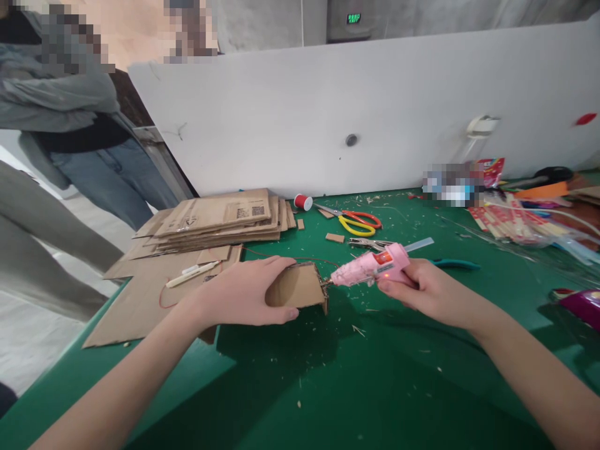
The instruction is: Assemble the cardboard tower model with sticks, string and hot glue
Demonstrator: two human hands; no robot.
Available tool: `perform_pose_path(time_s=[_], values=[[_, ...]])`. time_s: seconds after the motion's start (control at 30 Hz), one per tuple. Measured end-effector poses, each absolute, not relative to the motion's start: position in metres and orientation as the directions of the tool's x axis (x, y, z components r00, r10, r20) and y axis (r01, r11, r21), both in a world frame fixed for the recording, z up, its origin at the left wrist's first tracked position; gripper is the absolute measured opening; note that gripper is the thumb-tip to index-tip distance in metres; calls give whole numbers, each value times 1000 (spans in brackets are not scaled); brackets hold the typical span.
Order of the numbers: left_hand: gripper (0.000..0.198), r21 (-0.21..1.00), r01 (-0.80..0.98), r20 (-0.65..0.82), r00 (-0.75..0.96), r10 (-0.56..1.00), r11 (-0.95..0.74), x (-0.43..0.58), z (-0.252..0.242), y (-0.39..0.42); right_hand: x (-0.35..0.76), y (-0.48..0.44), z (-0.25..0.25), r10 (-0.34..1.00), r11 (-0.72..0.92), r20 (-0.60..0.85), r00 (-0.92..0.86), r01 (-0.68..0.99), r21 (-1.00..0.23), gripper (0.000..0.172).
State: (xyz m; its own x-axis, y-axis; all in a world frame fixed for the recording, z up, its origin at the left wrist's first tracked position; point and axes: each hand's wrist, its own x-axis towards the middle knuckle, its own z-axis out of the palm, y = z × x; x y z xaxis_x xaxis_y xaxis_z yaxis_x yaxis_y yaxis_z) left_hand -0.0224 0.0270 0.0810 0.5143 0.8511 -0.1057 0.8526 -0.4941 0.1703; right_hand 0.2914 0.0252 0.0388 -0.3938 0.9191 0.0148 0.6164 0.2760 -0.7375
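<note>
My left hand (239, 290) grips a small cardboard box-like piece (302, 286) from its left side, thumb along the near edge and fingers over the far edge. In my right hand (422, 287) is a pink glue gun (370, 265), a clear glue stick (420, 244) poking out of its back and a small orange light glowing on its side. Its nozzle points left and meets the right end of the cardboard piece, or is very close to it. Whether glue is coming out I cannot tell.
A stack of flattened cardboard (220, 219) lies at the left, with a cream-handled craft knife (192, 274) nearby. Behind my hands are a red thread spool (302, 202), scissors (359, 222) and metal pliers (370, 244). Packaged supplies (510, 219) lie right. Two people (84, 125) stand left.
</note>
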Motion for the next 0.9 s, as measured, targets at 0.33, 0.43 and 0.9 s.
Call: perform_pose_path(time_s=[0.33,0.43,0.9], values=[[80,150,857,-117,510,852,-493,-23,80,28,292,24,44,907,290,11,-420,608,-739,42],[80,152,855,-123,513,849,-495,-23,80,28,292,24,45,901,296,7,-434,603,-741,45],[79,145,879,-106,470,876,-454,-26,83,29,299,36,42,936,265,138,-323,394,-880,55]])
